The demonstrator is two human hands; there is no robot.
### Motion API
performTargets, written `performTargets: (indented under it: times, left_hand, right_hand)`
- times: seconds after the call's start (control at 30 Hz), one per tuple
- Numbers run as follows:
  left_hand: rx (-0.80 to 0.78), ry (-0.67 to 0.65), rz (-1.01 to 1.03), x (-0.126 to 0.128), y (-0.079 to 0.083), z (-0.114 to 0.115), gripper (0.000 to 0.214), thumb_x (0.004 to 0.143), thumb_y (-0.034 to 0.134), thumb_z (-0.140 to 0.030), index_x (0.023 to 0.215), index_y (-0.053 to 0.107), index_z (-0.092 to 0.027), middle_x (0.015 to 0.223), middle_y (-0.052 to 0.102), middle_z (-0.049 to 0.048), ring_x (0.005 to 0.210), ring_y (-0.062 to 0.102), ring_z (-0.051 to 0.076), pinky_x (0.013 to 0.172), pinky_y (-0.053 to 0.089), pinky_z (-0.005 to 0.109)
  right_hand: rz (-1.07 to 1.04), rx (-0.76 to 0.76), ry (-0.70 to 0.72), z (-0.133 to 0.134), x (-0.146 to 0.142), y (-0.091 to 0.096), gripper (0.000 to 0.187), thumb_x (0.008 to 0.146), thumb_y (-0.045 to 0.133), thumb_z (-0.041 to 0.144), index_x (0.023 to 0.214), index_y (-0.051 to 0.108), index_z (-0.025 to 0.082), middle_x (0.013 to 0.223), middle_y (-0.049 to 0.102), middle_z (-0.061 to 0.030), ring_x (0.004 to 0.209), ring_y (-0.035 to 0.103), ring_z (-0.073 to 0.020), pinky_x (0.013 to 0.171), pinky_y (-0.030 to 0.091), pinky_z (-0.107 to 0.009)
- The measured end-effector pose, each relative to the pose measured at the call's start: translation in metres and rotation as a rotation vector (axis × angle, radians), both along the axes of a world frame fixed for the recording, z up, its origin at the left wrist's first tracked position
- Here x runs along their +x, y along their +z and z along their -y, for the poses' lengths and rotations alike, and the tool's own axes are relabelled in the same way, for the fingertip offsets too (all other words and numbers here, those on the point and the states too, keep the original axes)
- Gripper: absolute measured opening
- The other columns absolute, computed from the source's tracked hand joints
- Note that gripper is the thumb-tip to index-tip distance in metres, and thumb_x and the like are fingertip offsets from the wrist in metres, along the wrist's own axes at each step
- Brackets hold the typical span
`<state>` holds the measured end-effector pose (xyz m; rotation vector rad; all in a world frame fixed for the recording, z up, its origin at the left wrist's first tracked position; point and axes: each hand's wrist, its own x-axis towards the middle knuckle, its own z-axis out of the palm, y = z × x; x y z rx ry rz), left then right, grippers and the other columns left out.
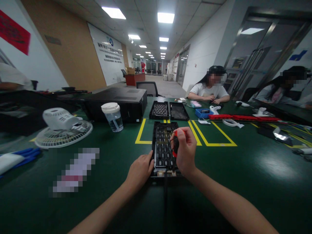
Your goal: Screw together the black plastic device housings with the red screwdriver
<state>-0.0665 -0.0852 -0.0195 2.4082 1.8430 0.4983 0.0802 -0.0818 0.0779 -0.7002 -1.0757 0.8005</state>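
Observation:
A black rectangular case [162, 154] lies in front of me on the green table, with rows of dark round cells inside it. My left hand [140, 169] grips the case by its left edge, fingers held close together. Above the right side of the case, my right hand [185, 151] is closed around a screwdriver [175, 146] with a red and black handle. The screwdriver stands roughly upright over the cells; its tip is hidden by my hand. A pale connector strip [167, 174] shows at the near end of the case.
Beyond lie another case with cells [159, 110] and a black tray [179, 111]. To the left are a lidded cup [112, 117], a white fan [63, 128] and a large black box [117, 100]. A blue bin [203, 113] stands right; co-workers sit behind.

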Motion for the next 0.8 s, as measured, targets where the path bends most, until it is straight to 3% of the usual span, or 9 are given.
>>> performTargets:
  times: [0.8]
  left_hand:
    - [0.003,0.002,0.024,-0.001,-0.0007,-0.0009,0.042,0.09,0.032,-0.033,0.129,0.04,-0.019,0.109,0.06,0.0076,0.097,0.056,0.019,0.08,0.044,0.03]
  right_hand:
    - [0.042,-0.011,-0.107,-0.0041,-0.006,-0.0031,0.021,0.082,0.052,0.035,0.074,0.041,0.019,0.061,0.044,0.0066,0.046,0.04,-0.0053,0.045,0.035,-0.018]
